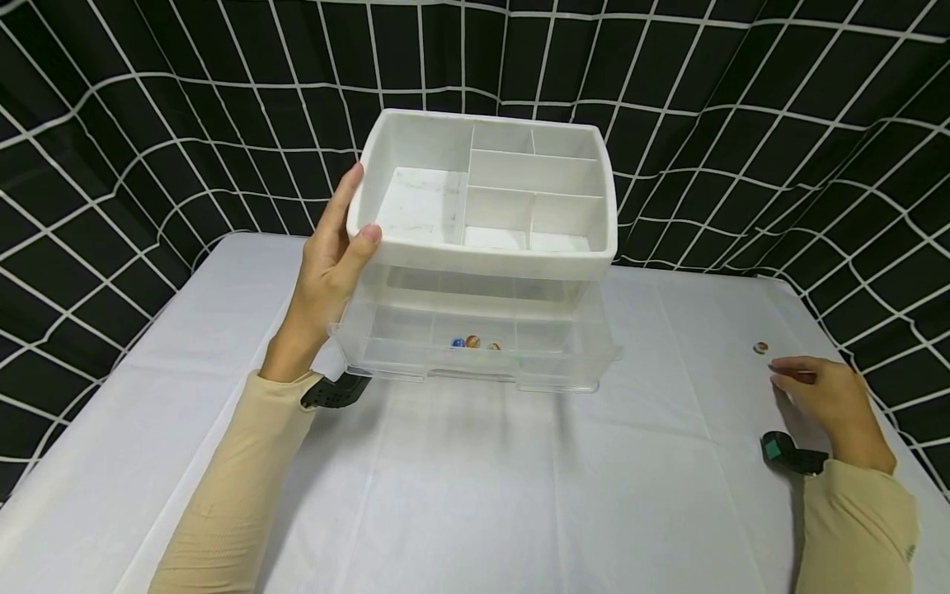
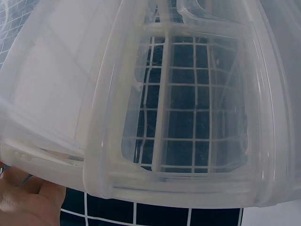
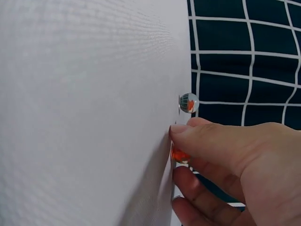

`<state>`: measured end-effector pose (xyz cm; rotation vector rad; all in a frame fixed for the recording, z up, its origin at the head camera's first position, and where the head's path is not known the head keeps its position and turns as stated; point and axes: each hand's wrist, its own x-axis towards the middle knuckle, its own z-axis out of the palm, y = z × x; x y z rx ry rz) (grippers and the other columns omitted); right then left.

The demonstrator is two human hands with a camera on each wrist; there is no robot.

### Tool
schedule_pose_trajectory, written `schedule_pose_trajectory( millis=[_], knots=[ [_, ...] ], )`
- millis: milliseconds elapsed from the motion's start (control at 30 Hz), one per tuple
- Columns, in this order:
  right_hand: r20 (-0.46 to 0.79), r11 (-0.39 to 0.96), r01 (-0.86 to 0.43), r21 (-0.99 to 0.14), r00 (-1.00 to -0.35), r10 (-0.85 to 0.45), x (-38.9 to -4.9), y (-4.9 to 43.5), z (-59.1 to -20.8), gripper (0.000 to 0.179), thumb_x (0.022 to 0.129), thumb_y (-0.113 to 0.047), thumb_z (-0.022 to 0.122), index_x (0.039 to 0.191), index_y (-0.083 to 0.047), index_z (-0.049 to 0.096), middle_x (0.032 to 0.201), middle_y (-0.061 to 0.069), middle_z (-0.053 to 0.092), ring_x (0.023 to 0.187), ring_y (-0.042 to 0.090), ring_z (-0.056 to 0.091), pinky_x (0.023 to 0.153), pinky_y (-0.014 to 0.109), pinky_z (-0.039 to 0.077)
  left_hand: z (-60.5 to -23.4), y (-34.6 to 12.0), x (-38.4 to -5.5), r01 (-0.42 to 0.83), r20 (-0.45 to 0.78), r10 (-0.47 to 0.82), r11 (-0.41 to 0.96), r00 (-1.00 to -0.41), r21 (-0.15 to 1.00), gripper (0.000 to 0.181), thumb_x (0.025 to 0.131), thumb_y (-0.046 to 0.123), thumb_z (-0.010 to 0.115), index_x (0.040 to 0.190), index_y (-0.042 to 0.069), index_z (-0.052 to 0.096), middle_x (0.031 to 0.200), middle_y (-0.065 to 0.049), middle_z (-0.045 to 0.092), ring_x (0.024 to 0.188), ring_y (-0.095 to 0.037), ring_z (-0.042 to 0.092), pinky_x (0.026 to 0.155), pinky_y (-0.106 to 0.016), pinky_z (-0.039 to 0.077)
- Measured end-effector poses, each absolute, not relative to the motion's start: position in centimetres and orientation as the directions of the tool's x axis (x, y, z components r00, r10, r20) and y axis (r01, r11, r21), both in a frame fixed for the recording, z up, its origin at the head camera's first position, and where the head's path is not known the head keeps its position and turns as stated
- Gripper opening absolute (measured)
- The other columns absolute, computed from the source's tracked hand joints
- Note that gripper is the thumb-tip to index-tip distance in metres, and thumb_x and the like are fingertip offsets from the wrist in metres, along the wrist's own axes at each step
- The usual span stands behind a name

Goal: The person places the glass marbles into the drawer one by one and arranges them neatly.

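My left hand (image 1: 326,256) grips the left side of a white plastic drawer organizer (image 1: 482,262), thumb over its top rim. The organizer is tilted, so its divided top tray faces me. Below it, a clear drawer (image 1: 401,351) is pulled out, with a blue marble (image 1: 458,342) and orange-and-white marbles (image 1: 473,341) inside. At the table's right side, my right hand (image 1: 827,396) has its fingers curled around an orange marble (image 3: 180,155), which the hand hides in the head view. Another clear marble (image 1: 760,348) with an orange swirl lies just beyond the fingertips.
A white cloth covers the table (image 1: 460,495). Black fabric with a white grid (image 1: 297,107) rises behind it and along both sides. The right hand works close to the table's right edge.
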<state>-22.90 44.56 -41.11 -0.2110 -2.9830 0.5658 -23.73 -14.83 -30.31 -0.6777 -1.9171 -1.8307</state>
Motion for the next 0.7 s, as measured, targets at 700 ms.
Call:
schedule_pose_trajectory(
  millis=[700],
  knots=[
    [0.017, 0.904, 0.161, -0.395, -0.983, 0.183, -22.4, 44.7, -40.0, 0.034, 0.096, -0.017, 0.061, 0.116, 0.011, 0.065, 0.114, 0.037, 0.062, 0.104, 0.047, 0.05, 0.071, 0.038, 0.028, -30.3, -14.8, -23.7, 0.594, 0.592, 0.069, 0.014, -0.803, 0.804, 0.061, 0.101, 0.008, 0.047, 0.158, 0.014, 0.026, 0.155, -0.009, 0.037, 0.117, -0.019, 0.052, 0.095, -0.022, 0.047]
  ],
)
